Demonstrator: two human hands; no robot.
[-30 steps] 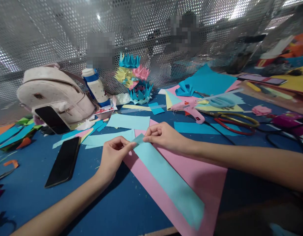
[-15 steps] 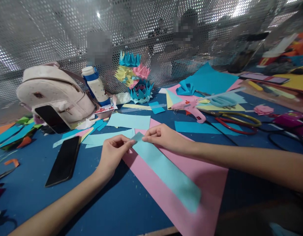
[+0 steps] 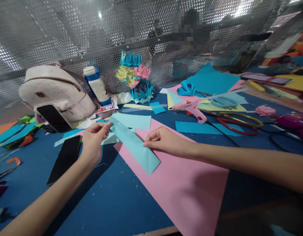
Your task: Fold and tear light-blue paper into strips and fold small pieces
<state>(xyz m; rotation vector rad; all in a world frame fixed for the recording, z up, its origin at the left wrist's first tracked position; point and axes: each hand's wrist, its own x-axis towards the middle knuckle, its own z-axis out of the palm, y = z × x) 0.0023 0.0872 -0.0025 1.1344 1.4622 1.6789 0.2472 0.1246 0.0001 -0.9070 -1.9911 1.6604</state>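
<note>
Aqua paper strip (image 3: 134,144), gripped at two points above a pink paper sheet (image 3: 188,177)

Strip: long, narrow, plain, set slantwise, its far end raised toward the left and its near end over the pink sheet. Contact between that near end and the sheet: cannot be told.

Left hand (image 3: 92,142): thumb and forefinger together, clamped on the far end of the strip; remaining fingers curled in.

Right hand (image 3: 163,141): thumb and forefinger pinched on the strip's right long edge, other fingers folded toward the palm; the hand is over the pink sheet.

Support: blue tabletop (image 3: 109,206), specked with small scraps.

Left side: white backpack (image 3: 51,88); upright phone (image 3: 54,118), dark screen, leaning against it; flat phone (image 3: 63,162), black, just beside the left forearm; drinking bottle (image 3: 97,87), white with blue trim, tilted beside the backpack.

Beyond the hands: aqua paper rectangle (image 3: 139,121), lying flat; stack of folded paper flowers (image 3: 142,91) in blue, yellow and pink, before a perforated metal screen (image 3: 68,39).

Right side: pink glue gun (image 3: 191,107) on its side, dark cord trailing; blue paper strip (image 3: 199,127), flat; hand tool (image 3: 240,114) with one red and one yellow handle; pink paper rosette (image 3: 265,110); large blue paper sheet (image 3: 212,80) at the rear.
</note>
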